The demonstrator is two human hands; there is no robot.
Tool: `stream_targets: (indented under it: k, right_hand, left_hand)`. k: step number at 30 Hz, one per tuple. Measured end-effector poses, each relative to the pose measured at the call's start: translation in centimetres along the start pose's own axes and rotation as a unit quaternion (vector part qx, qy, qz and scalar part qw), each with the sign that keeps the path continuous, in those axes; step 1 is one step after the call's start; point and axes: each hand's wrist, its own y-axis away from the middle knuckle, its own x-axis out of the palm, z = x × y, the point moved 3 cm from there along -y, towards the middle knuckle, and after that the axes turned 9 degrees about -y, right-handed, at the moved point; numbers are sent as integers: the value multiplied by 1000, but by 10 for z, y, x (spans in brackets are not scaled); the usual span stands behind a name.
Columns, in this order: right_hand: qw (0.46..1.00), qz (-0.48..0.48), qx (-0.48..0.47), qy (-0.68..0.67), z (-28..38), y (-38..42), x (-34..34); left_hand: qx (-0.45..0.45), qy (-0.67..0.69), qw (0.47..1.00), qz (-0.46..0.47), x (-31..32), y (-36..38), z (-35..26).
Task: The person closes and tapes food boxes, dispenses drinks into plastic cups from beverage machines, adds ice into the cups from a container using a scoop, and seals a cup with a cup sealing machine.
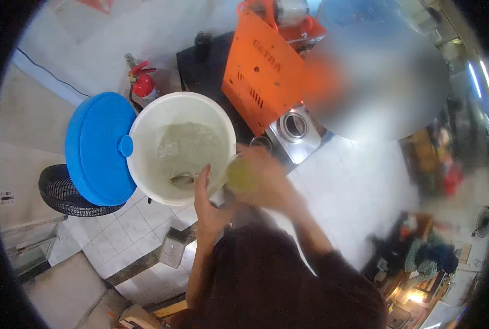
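A white bucket (136,159) holds clear liquid with what look like ice pieces in it. A metal ladle (183,179) rests inside against the near wall. At the near rim my left hand (208,211) is raised with its fingers stretched out, and nothing shows in them. My right hand (269,178) is smeared by motion just right of the bucket. Its fingers are closed around a yellow-green cup-like thing (241,175), whose exact kind is blurred.
A blue round lid (99,148) leans beside the bucket, above a black fan (63,189). A red fire extinguisher (143,86) stands behind. To the right are an orange panel marked GETRA (263,68) and a metal machine base (299,134). A grey box (173,249) sits low down.
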Motion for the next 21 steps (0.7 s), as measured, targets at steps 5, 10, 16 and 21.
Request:
stream_targets:
  k: [5,10,16,21]
  right_hand:
    - [977,-153,148,-22,-95,27,-67]
    - [933,-344,29,99,-191,13,-91]
    - [926,-363,68,82,-299,5,-58]
    - [939,-326,62,89,-305,1,-51]
  left_hand:
    - [-38,29,998,45,4,37,3]
    - [-81,2,996,22,24,65,23]
    - [-123,-5,992,33,82,66,15]
    - [-129,-25,991,38,129,60,-14]
